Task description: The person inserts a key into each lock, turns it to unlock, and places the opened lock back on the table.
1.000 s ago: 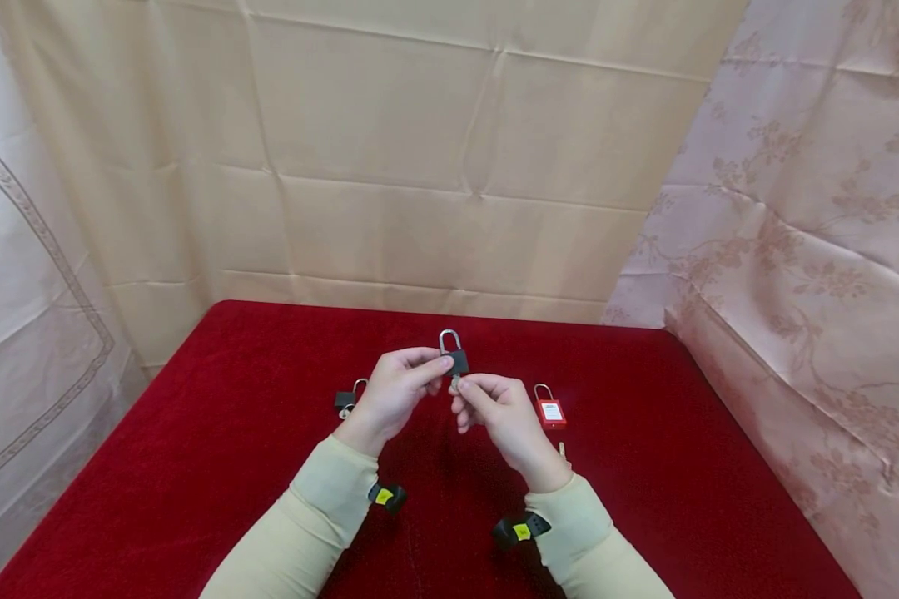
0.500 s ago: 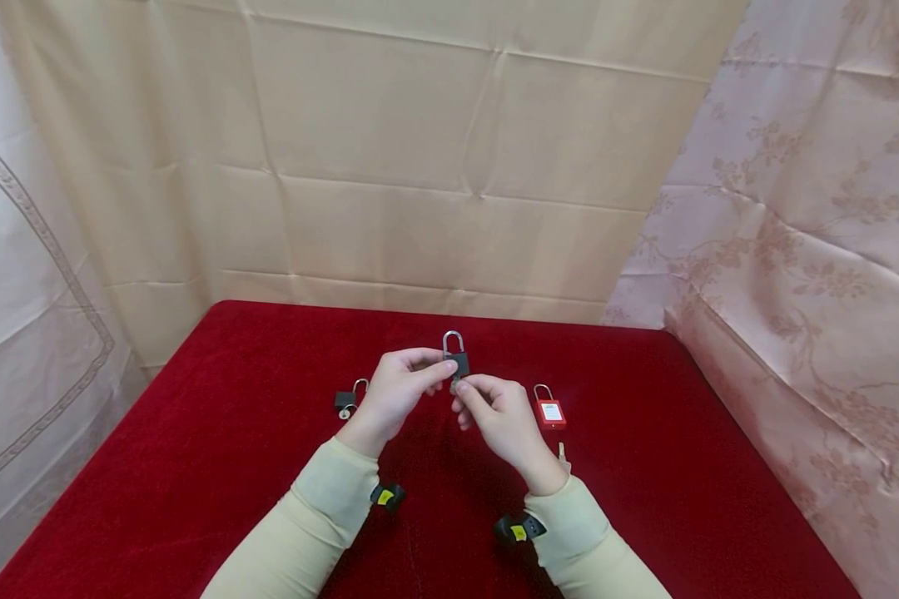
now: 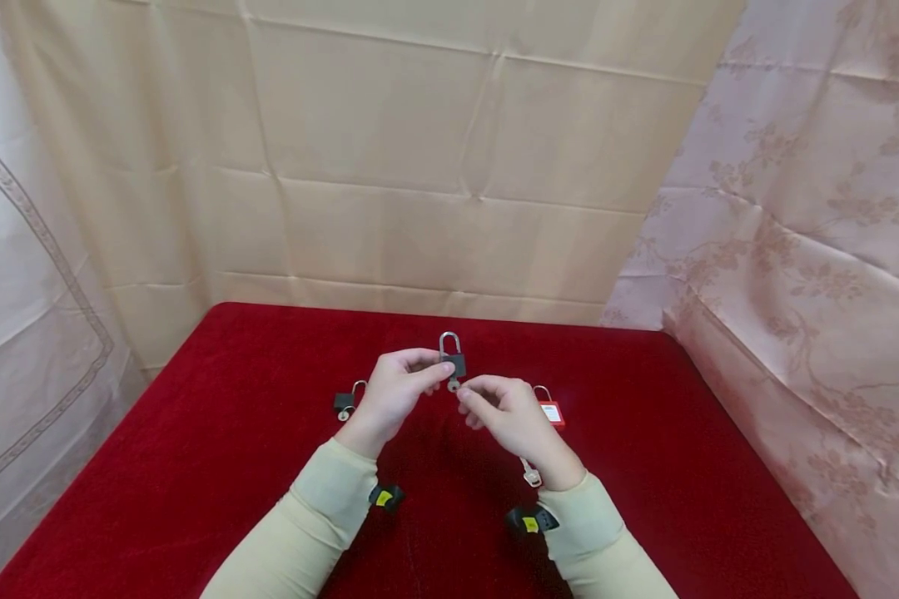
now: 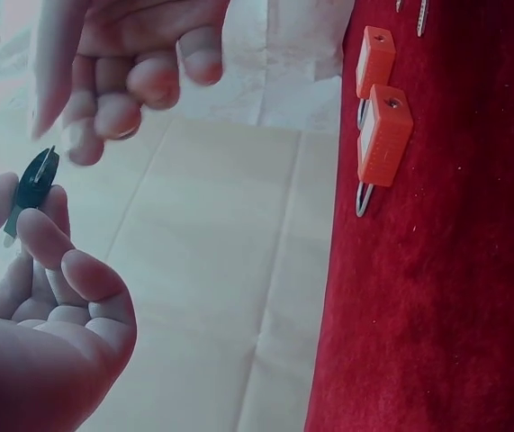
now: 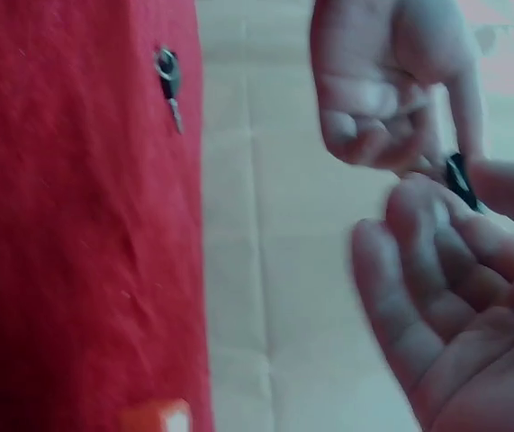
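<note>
My left hand (image 3: 393, 391) pinches a black padlock (image 3: 458, 363) between thumb and fingers, its silver shackle pointing up. A key (image 3: 453, 385) sticks out of the padlock's lower end. My right hand (image 3: 505, 412) is just right of this key, its thumb and forefinger close together at the key's edge in the head view. The left wrist view shows the right hand (image 4: 148, 63) with loosely bent fingers, apart from the padlock (image 4: 36, 184) and holding nothing. Both hands are above the table.
Another black padlock (image 3: 344, 402) with a key lies left on the red-covered table (image 3: 195, 466). A red padlock (image 3: 553, 413) lies partly behind the right hand; the left wrist view shows a second red padlock (image 4: 387, 135). A loose key (image 3: 532, 476) lies beside the right wrist.
My right hand has let go of the key and shifted slightly right, so the key's head now shows. The left hand still holds the padlock almost in place.
</note>
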Tool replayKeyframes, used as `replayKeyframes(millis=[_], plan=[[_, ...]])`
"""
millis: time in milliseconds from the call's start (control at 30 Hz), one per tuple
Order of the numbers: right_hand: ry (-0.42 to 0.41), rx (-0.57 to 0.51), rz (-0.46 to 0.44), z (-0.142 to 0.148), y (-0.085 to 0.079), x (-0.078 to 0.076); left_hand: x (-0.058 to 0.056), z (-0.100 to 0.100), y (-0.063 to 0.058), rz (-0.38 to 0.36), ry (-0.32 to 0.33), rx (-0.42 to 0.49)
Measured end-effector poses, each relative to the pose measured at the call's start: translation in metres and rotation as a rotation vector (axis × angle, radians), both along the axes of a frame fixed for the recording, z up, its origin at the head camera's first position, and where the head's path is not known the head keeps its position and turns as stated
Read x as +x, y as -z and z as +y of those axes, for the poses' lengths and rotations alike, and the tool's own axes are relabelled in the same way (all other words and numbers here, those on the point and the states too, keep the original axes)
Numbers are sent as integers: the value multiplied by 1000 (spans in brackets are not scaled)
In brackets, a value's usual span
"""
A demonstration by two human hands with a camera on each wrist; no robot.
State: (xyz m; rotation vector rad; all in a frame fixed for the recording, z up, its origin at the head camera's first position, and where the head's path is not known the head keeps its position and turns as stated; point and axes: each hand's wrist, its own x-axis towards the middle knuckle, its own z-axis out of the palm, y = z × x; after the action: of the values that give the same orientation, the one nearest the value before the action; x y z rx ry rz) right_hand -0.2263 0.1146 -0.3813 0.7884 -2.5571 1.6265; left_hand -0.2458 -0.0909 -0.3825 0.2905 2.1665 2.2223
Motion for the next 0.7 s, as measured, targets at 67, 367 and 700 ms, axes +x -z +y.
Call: replayKeyframes(millis=[67, 367, 700], plan=[[-27, 44, -12, 5, -5, 1, 0, -1, 0, 1, -6, -4], [-86, 86, 44, 32, -26, 5, 0, -3, -1, 2, 0, -13], [-19, -23, 85, 46, -36, 7, 2, -5, -3, -15, -7, -21]])
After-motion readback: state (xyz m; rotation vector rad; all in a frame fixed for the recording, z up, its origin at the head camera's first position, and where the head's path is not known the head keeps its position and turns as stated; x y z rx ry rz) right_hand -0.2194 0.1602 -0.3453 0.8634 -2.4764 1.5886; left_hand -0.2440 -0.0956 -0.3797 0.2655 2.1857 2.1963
